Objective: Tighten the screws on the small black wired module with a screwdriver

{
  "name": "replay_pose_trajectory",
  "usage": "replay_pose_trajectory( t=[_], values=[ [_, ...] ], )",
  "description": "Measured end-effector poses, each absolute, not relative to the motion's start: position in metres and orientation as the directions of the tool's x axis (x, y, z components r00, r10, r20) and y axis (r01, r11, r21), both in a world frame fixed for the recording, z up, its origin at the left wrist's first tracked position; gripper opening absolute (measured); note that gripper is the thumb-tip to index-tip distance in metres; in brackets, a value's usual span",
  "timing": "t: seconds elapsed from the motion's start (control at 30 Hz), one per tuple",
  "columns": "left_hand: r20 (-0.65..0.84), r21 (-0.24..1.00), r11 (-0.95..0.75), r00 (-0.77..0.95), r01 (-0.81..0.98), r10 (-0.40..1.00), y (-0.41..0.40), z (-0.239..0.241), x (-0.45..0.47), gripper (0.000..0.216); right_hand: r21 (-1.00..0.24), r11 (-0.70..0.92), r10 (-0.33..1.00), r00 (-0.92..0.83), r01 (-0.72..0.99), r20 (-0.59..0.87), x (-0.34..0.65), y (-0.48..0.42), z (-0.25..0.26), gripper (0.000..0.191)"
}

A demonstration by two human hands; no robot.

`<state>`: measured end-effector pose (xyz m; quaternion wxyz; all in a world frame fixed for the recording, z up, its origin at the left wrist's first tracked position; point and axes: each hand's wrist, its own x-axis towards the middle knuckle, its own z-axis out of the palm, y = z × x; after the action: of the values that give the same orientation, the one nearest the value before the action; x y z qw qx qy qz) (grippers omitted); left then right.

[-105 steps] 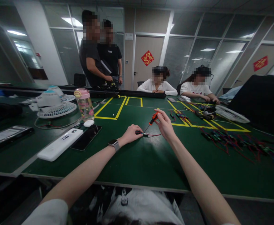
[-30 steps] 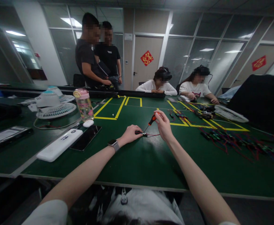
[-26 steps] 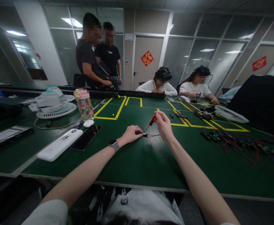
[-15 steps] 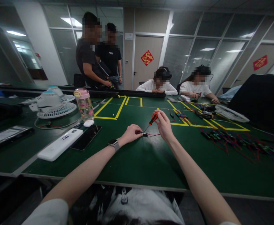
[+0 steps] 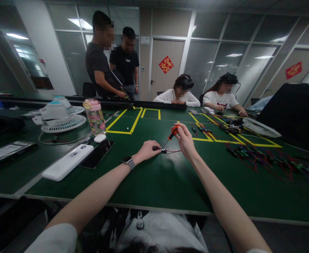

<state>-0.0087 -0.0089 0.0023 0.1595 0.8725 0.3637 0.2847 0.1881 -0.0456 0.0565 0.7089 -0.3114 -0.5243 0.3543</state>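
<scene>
My right hand is closed round the red and black handle of a screwdriver. The screwdriver slants down to the left, its tip at a small wired connector on the green tabletop. My left hand, with a watch at the wrist, pinches the connector's left end between thumb and fingers. Thin red and dark wires run from the connector to the right, passing under my right hand. The exact spot where the tip touches is too small to make out.
Left of my arms lie a phone, a white power bank and a pink-lidded bottle, with white fans behind. A tangle of wired parts spreads at right. Several people stand or sit across the table.
Both hands stay in nearly the same place, the screwdriver tip still at the connector. The right hand and the handle have shifted very slightly. A standing person across the table moved their head.
</scene>
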Motion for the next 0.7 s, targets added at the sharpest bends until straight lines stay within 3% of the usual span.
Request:
replay_pose_trajectory(
  t=[0.33, 0.7],
  values=[
    [0.374, 0.495, -0.686, 0.581, 0.534, 0.723, -0.0097, 0.0035, -0.0086, 0.013, -0.809, 0.576, 0.813, 0.186, -0.115, 0.552, 0.1892, -0.047, 0.0567, 0.032],
    [0.365, 0.477, -0.674, 0.571, 0.565, 0.736, -0.0066, 0.0002, -0.0114, 0.014, -0.804, 0.56, 0.826, 0.209, -0.2, 0.523, 0.1851, -0.0471, 0.0575, 0.031]
  ],
)
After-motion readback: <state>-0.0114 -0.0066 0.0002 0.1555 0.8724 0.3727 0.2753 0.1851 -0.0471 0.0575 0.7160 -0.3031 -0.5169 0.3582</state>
